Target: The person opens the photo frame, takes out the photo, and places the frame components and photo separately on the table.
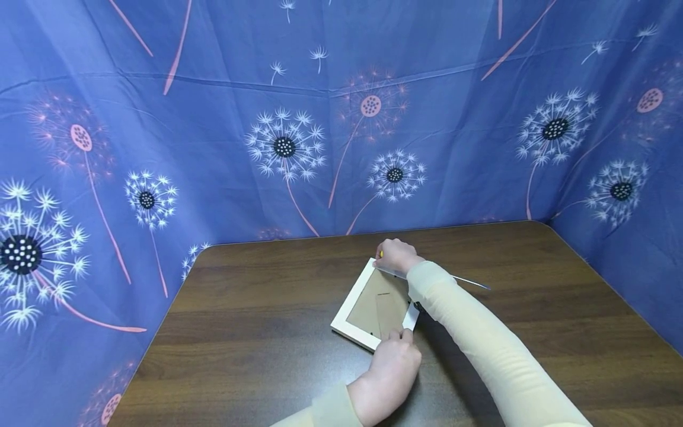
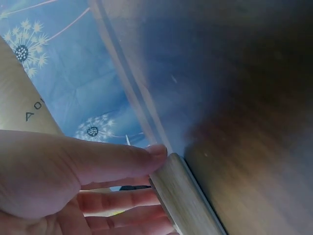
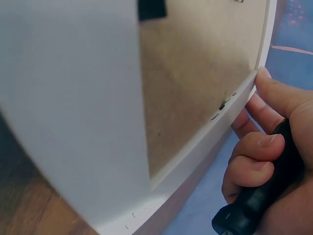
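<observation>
A picture frame (image 1: 356, 296) with a white border is held face down and tilted just over the table, its brown backing board (image 1: 368, 308) showing. The left hand (image 1: 392, 362) pinches the near right corner, thumb on one side and fingers on the other; the left wrist view shows the frame's edge (image 2: 188, 200) and its shiny front up close. At the far corner, the right hand (image 1: 397, 256) grips the border with thumb and fingertips. Its curled fingers also hold a screwdriver by the black handle (image 3: 261, 191); the thin metal shaft (image 1: 469, 281) points to the right.
A brown wood-grain table (image 1: 240, 308) lies under the hands. Blue cloth (image 1: 213, 148) with dandelion prints hangs behind it and along both sides.
</observation>
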Demonstrator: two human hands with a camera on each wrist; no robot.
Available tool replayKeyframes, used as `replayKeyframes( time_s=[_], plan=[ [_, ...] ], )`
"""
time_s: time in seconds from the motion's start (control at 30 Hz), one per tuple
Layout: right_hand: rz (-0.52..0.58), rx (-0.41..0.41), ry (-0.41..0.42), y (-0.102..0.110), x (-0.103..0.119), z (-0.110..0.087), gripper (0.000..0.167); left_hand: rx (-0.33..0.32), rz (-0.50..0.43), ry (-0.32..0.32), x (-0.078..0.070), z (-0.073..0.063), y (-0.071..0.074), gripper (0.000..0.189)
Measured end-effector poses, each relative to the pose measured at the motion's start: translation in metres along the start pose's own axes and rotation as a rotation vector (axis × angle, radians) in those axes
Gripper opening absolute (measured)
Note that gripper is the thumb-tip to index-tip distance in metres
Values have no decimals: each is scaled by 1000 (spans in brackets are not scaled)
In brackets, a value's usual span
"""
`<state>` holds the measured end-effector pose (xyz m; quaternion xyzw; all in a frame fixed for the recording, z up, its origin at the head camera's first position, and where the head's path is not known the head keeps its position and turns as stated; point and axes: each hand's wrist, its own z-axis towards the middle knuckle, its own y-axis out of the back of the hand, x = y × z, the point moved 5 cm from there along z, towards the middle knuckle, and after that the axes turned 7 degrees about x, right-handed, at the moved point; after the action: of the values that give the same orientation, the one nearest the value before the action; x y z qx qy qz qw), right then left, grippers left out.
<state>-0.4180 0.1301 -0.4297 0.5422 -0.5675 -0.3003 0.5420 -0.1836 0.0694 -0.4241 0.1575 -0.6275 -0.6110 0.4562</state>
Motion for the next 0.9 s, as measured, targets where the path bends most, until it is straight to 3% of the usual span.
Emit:
replayKeyframes(
  time_s=[0.33, 0.57, 0.9],
  plan=[
    [17, -2, -8, 1, -7, -2, 26, -73, 22, -63, 7, -4, -3, 5],
    [-4, -15, -11, 2, -9, -4, 25, -130, 50, -149, 12, -9, -6, 3],
    [-29, -20, 52, 0, -9, -5, 32, -182, 32, -208, 18, -16, -10, 5]
  ],
)
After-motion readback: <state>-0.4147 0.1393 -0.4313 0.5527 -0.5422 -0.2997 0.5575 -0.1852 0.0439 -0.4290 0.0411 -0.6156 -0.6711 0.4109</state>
